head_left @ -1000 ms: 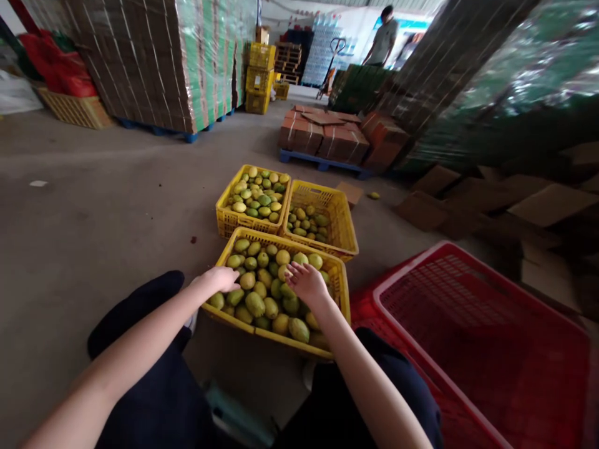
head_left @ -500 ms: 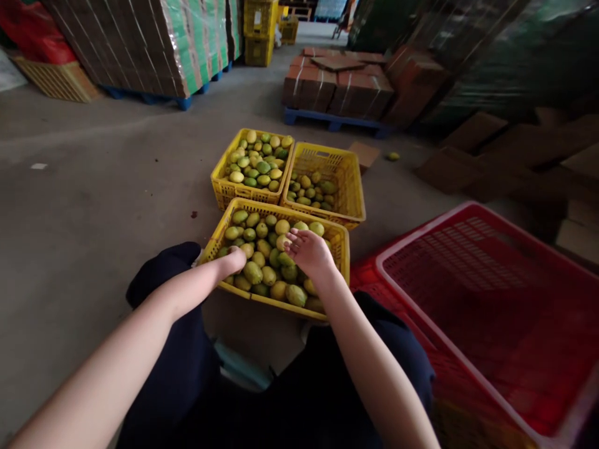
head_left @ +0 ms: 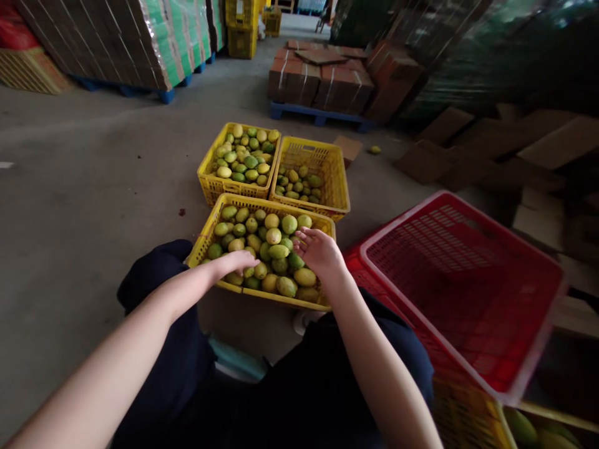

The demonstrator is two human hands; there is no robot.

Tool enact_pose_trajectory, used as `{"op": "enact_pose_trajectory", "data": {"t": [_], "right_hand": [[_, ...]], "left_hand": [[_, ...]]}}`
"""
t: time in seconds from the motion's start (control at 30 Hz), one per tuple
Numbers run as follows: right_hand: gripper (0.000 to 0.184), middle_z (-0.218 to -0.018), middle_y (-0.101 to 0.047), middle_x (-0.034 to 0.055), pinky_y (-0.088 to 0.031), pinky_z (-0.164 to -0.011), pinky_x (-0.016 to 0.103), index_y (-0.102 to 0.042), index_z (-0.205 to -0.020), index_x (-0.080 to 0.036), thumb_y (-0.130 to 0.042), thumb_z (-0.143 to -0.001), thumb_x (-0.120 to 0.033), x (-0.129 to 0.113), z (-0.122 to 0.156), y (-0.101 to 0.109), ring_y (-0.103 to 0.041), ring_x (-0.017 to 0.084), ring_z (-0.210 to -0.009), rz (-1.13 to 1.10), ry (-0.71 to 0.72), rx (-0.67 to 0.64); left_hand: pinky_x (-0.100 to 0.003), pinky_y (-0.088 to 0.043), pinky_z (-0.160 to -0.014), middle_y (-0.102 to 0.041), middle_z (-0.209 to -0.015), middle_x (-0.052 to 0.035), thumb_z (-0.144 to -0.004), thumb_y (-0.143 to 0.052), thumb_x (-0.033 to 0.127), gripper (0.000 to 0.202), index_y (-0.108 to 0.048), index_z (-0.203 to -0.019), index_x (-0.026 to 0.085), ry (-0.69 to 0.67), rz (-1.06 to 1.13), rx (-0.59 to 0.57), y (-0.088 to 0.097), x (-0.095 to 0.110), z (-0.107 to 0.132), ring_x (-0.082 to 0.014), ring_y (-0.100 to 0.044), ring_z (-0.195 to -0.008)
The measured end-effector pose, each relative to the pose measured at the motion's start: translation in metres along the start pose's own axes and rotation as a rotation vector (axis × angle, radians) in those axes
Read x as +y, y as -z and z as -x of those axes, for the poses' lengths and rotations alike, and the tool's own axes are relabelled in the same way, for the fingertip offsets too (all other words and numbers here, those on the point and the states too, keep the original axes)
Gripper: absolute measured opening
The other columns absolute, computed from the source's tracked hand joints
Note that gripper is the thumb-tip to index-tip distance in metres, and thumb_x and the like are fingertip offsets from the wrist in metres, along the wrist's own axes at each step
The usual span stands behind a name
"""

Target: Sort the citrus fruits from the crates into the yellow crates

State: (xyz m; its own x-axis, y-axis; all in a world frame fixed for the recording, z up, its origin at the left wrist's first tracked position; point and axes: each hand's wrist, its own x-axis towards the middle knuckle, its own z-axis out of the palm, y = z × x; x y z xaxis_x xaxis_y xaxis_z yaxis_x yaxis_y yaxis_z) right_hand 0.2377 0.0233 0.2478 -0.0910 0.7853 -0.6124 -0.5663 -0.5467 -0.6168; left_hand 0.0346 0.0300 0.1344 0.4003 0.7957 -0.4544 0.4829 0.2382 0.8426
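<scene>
I sit over a yellow plastic crate (head_left: 262, 202) heaped with green and yellow round fruit (head_left: 278, 251). My left hand (head_left: 239, 262) lies on the fruit at the crate's near left, with its fingers curled down over them; whether it grips one is hidden. At the crate's right side my right hand (head_left: 321, 252) hovers just above the fruit, palm down and fingers spread, with nothing in it. My dark-trousered knees frame the crate's near edge.
Two more yellow crates stand behind: a full one (head_left: 208, 181) on the left, a part-filled one (head_left: 337, 181) on the right. A tilted red crate (head_left: 468, 280) is at my right over another yellow crate (head_left: 463, 418). Beyond lie palleted cartons (head_left: 322, 81), wrapped stacks (head_left: 116, 37) and flattened cardboard (head_left: 468, 143).
The view has tipped downward and closer. My left hand slid back toward the crate's near edge. My right hand shifted right off the middle fruit, which now shows uncovered.
</scene>
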Motion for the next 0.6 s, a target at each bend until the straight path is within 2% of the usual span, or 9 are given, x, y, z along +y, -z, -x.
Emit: {"op": "enact_pose_trajectory", "data": {"t": [0.13, 0.2, 0.27, 0.3, 0.33, 0.4, 0.47, 0.53, 0.6], "right_hand": [[0.018, -0.062, -0.064, 0.0000, -0.049, -0.052, 0.020, -0.057, -0.077, -0.019, -0.047, -0.086, -0.009, -0.005, 0.002, -0.003, -0.057, 0.011, -0.051, -0.007, 0.021, 0.005], [0.018, -0.063, -0.064, -0.0004, -0.049, -0.054, 0.021, -0.058, -0.077, -0.019, -0.048, -0.086, -0.008, -0.010, 0.004, -0.005, -0.057, 0.011, -0.053, -0.009, 0.039, -0.012], [0.017, -0.064, -0.064, -0.0003, -0.049, -0.055, 0.021, -0.059, -0.077, -0.019, -0.049, -0.086, -0.009, -0.015, 0.004, -0.007, -0.057, 0.011, -0.055, -0.014, 0.054, -0.028], [0.017, -0.064, -0.064, -0.0001, -0.049, -0.055, 0.022, -0.060, -0.077, -0.019, -0.049, -0.086, -0.009, -0.017, 0.004, -0.008, -0.058, 0.012, -0.055, -0.017, 0.062, -0.031], [0.017, -0.065, -0.064, 0.0002, -0.049, -0.055, 0.022, -0.060, -0.077, -0.019, -0.049, -0.086, -0.009, -0.019, 0.003, -0.010, -0.058, 0.012, -0.056, -0.019, 0.070, -0.033], [0.018, -0.065, -0.064, 0.0005, -0.049, -0.054, 0.021, -0.059, -0.077, -0.018, -0.048, -0.086, -0.009, -0.019, 0.000, -0.013, -0.057, 0.011, -0.055, -0.023, 0.078, -0.026], [0.018, -0.064, -0.064, 0.0007, -0.049, -0.053, 0.021, -0.059, -0.076, -0.019, -0.047, -0.086, -0.009, -0.014, -0.007, -0.017, -0.057, 0.011, -0.054, -0.017, 0.069, -0.013], [0.018, -0.064, -0.063, 0.0010, -0.049, -0.052, 0.021, -0.058, -0.076, -0.019, -0.048, -0.086, -0.009, -0.005, -0.018, -0.020, -0.057, 0.012, -0.054, 0.014, 0.052, 0.002], [0.017, -0.065, -0.064, 0.0014, -0.051, -0.054, 0.022, -0.057, -0.075, -0.020, -0.048, -0.085, -0.010, 0.006, -0.033, -0.022, -0.057, 0.012, -0.055, 0.115, 0.049, 0.025]], "left_hand": [[-0.033, -0.051, -0.091, -0.069, -0.072, -0.0027, -0.082, -0.062, 0.022, 0.015, -0.065, -0.071, 0.013, -0.027, 0.035, -0.015, 0.021, 0.027, 0.001, -0.0271, -0.066, -0.109], [-0.029, -0.053, -0.086, -0.071, -0.074, -0.0013, -0.077, -0.066, 0.019, 0.010, -0.070, -0.079, 0.010, -0.086, 0.135, -0.048, 0.036, 0.047, 0.009, -0.0232, -0.069, -0.097], [-0.028, -0.055, -0.083, -0.074, -0.081, -0.0027, -0.067, -0.076, 0.011, 0.022, -0.072, -0.088, 0.011, -0.138, 0.409, -0.026, 0.052, 0.068, 0.025, -0.0196, -0.071, -0.088], [-0.029, -0.056, -0.083, -0.074, -0.084, -0.0042, -0.068, -0.076, 0.011, 0.026, -0.072, -0.093, 0.012, -0.160, 0.590, -0.003, 0.058, 0.078, 0.036, -0.0192, -0.071, -0.087], [-0.032, -0.057, -0.083, -0.074, -0.086, -0.0060, -0.073, -0.074, 0.017, 0.025, -0.071, -0.098, 0.012, -0.180, 0.771, 0.024, 0.064, 0.086, 0.047, -0.0203, -0.072, -0.087], [-0.037, -0.059, -0.082, -0.073, -0.093, -0.0086, -0.088, -0.061, 0.037, 0.033, -0.068, -0.108, 0.013, -0.215, 0.999, 0.031, 0.071, 0.099, 0.072, -0.0226, -0.072, -0.090], [-0.036, -0.061, -0.080, -0.073, -0.096, -0.0094, -0.094, -0.048, 0.049, 0.045, -0.065, -0.115, 0.013, -0.225, 1.247, 0.044, 0.076, 0.107, 0.091, -0.0214, -0.073, -0.089], [-0.030, -0.061, -0.078, -0.072, -0.093, -0.0078, -0.096, -0.045, 0.049, 0.045, -0.063, -0.115, 0.013, -0.212, 1.495, 0.102, 0.081, 0.108, 0.103, -0.0173, -0.072, -0.084], [-0.025, -0.060, -0.075, -0.071, -0.086, -0.0050, -0.097, -0.045, 0.045, 0.039, -0.063, -0.112, 0.014, -0.181, 1.635, 0.186, 0.086, 0.104, 0.107, -0.0140, -0.071, -0.078]]}}
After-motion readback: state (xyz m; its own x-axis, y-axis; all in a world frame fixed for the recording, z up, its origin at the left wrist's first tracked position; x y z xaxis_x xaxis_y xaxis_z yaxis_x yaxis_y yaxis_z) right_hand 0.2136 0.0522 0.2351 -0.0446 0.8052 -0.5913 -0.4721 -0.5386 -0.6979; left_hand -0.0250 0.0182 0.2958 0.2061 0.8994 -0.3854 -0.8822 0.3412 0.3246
